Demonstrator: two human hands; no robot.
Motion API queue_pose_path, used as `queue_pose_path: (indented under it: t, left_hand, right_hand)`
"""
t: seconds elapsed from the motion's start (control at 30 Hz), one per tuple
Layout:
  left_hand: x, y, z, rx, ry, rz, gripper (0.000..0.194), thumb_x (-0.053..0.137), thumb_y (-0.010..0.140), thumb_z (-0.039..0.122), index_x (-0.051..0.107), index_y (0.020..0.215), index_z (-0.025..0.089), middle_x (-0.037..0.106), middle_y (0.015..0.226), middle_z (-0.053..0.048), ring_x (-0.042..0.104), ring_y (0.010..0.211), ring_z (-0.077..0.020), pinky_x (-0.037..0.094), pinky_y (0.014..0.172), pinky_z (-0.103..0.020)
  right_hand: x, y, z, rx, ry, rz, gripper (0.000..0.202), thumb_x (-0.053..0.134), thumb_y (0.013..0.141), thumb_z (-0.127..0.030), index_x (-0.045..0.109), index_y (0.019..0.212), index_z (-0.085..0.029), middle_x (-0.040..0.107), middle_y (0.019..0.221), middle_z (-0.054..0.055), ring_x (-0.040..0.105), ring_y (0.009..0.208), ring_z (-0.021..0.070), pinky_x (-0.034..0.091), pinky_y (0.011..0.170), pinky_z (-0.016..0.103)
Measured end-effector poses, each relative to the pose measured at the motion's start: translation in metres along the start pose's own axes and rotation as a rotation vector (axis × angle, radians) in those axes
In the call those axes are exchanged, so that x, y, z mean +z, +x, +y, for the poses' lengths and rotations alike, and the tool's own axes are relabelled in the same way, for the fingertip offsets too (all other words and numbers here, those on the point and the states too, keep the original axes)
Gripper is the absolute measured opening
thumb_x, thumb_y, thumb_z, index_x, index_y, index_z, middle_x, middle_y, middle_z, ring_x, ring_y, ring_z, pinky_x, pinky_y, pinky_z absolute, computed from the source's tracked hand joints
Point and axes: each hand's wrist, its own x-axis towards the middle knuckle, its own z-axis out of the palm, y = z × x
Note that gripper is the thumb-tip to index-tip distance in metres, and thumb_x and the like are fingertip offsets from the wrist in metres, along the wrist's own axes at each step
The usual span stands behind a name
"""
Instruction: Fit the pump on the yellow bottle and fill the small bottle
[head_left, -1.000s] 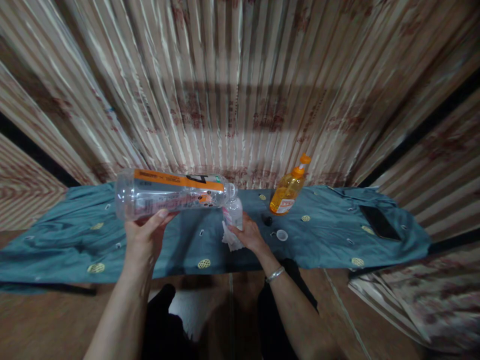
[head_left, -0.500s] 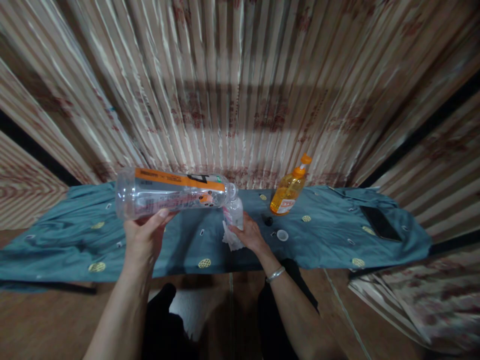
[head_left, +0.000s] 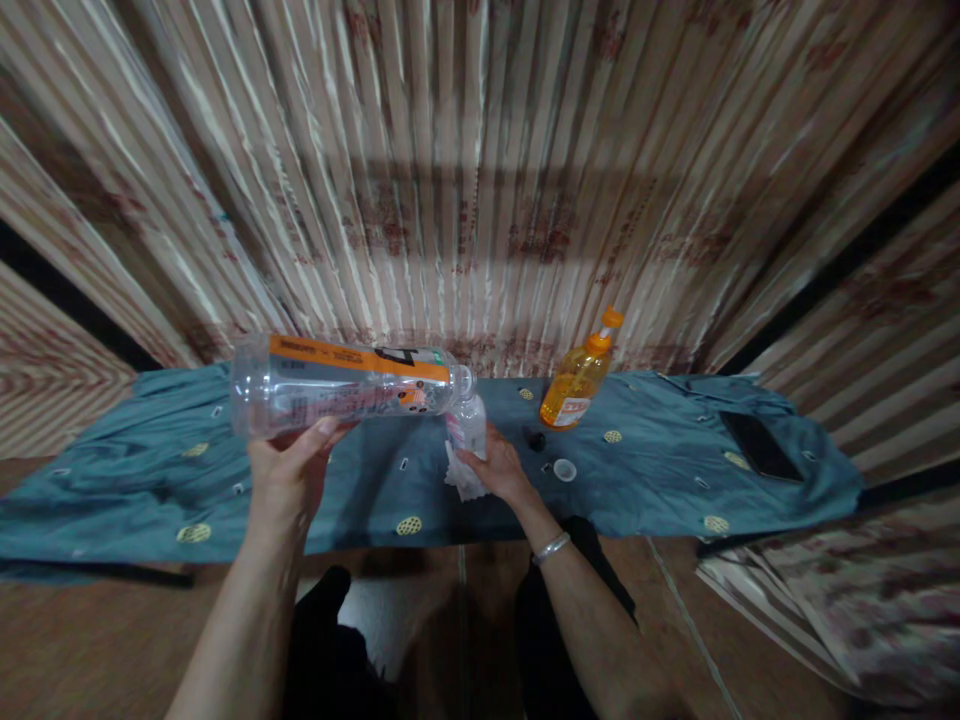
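Note:
My left hand (head_left: 296, 465) is wrapped round a large clear plastic bottle (head_left: 352, 385) with an orange and grey label. That bottle lies almost level in the air, its neck at the right, meeting the mouth of a smaller clear bottle (head_left: 470, 425). Around the small bottle, which stands nearly upright, my right hand (head_left: 499, 462) is closed. Under the small bottle a crumpled white tissue (head_left: 465, 485) lies on the cloth. Whether liquid runs between the two mouths I cannot make out.
An orange pump bottle (head_left: 576, 385) stands right of my hands on the teal cloth (head_left: 637, 490). Near it are a black cap (head_left: 537, 441) and a white round lid (head_left: 565, 470). A dark phone (head_left: 761, 446) lies at the right. A striped curtain (head_left: 480, 200) hangs behind.

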Motion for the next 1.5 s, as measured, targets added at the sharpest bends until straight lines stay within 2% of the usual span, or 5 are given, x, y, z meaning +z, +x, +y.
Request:
queue_pose_path:
  t: [0.23, 0.47, 0.67, 1.07, 1.5]
  left_hand:
    - [-0.002, 0.001, -0.001, -0.011, 0.006, -0.007, 0.072, 0.108, 0.050, 0.037, 0.081, 0.114, 0.025, 0.081, 0.081, -0.003, 0.080, 0.079, -0.0262, 0.072, 0.080, -0.044]
    - [0.002, 0.001, 0.000, -0.054, -0.017, 0.028, 0.050, 0.106, 0.048, 0.033, 0.082, 0.090, 0.021, 0.081, 0.081, -0.003, 0.078, 0.079, -0.0223, 0.071, 0.077, -0.036]
    - [0.005, 0.003, 0.002, -0.067, -0.037, 0.044, 0.047, 0.108, 0.042, 0.032, 0.077, 0.075, 0.020, 0.079, 0.076, 0.000, 0.075, 0.070, -0.0182, 0.069, 0.067, -0.030]
    - [0.008, 0.016, 0.007, -0.104, -0.073, 0.030, 0.049, 0.101, 0.040, 0.017, 0.074, 0.079, 0.023, 0.082, 0.081, 0.005, 0.079, 0.072, -0.0184, 0.073, 0.066, -0.034]
    - [0.003, 0.026, 0.006, -0.158, -0.069, 0.007, 0.066, 0.102, 0.040, 0.020, 0.075, 0.100, 0.029, 0.081, 0.080, 0.006, 0.080, 0.075, -0.0204, 0.072, 0.067, -0.036]
  right_hand:
    - [-0.001, 0.000, 0.000, -0.025, 0.018, -0.009, 0.049, 0.078, 0.097, -0.034, 0.063, 0.142, -0.019, 0.078, 0.142, 0.017, 0.074, 0.134, 0.0330, 0.056, 0.113, 0.043]
    - [-0.005, -0.001, -0.005, 0.024, -0.007, -0.038, 0.053, 0.077, 0.100, -0.035, 0.061, 0.146, -0.015, 0.078, 0.142, 0.020, 0.075, 0.134, 0.0351, 0.056, 0.113, 0.044]
    - [-0.006, 0.000, -0.009, 0.049, -0.025, -0.038, 0.053, 0.078, 0.099, -0.033, 0.062, 0.146, -0.014, 0.078, 0.141, 0.020, 0.076, 0.133, 0.0354, 0.057, 0.111, 0.042]
    - [-0.008, 0.001, -0.014, 0.066, -0.049, -0.051, 0.052, 0.079, 0.099, -0.034, 0.063, 0.144, -0.014, 0.079, 0.140, 0.019, 0.075, 0.133, 0.0351, 0.056, 0.110, 0.040]
    - [-0.006, -0.001, -0.012, 0.059, -0.034, -0.028, 0.053, 0.080, 0.099, -0.032, 0.063, 0.146, -0.015, 0.079, 0.139, 0.018, 0.076, 0.131, 0.0340, 0.058, 0.108, 0.041]
